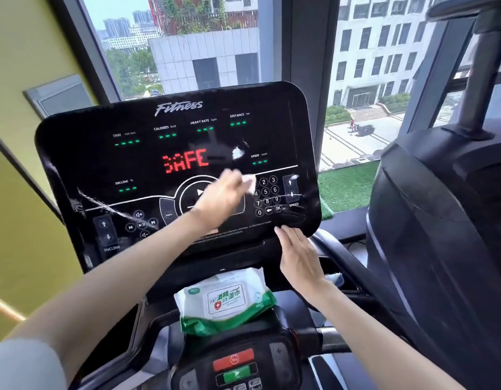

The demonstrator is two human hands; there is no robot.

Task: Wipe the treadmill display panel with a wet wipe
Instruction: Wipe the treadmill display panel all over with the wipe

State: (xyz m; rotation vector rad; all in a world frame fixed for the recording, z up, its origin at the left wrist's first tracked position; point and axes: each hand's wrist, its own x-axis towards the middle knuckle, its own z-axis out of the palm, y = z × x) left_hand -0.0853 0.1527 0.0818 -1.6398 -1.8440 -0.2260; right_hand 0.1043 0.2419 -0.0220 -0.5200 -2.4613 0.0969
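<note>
Black panel (83, 153) wide sideways, wipe (249, 182) perhaps bunched

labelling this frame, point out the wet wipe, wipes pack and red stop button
wet wipe (250, 182), head view, its visible white edge
wipes pack (226, 301), head view, its label
red stop button (234, 359), head view, centre

Black glossy display panel (89, 159), tilted back, red SAFE lit; crumpled white wet wipe (249, 182) against its right-centre face, blurred.
</note>
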